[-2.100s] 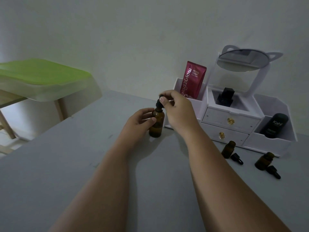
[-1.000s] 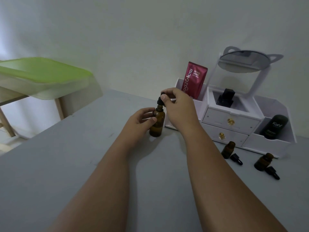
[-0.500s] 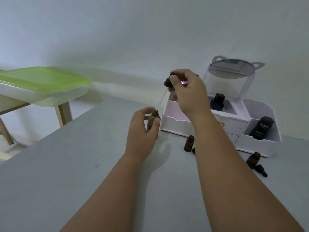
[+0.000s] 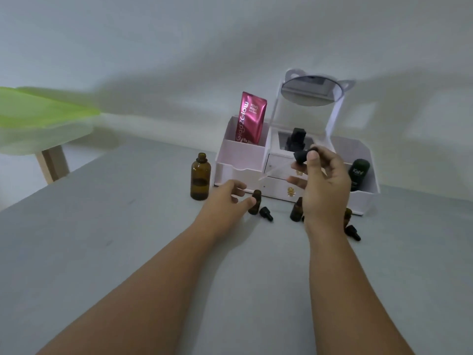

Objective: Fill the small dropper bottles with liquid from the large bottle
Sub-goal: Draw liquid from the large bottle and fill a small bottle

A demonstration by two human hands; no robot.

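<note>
Glass dropper, pinched in the right hand, should swing upright over the small bottle at eight o'clock; the half-curled left hand steadies it by thumb.

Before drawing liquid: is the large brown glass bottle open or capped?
Open. The large brown glass bottle stands with a bare neck; the right hand pinches a black dropper cap away from it.

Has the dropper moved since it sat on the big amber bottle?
Yes. The right hand pinches the dropper, now lifted off the large amber bottle and carried rightward, in front of the drawers of the white organizer.
</note>
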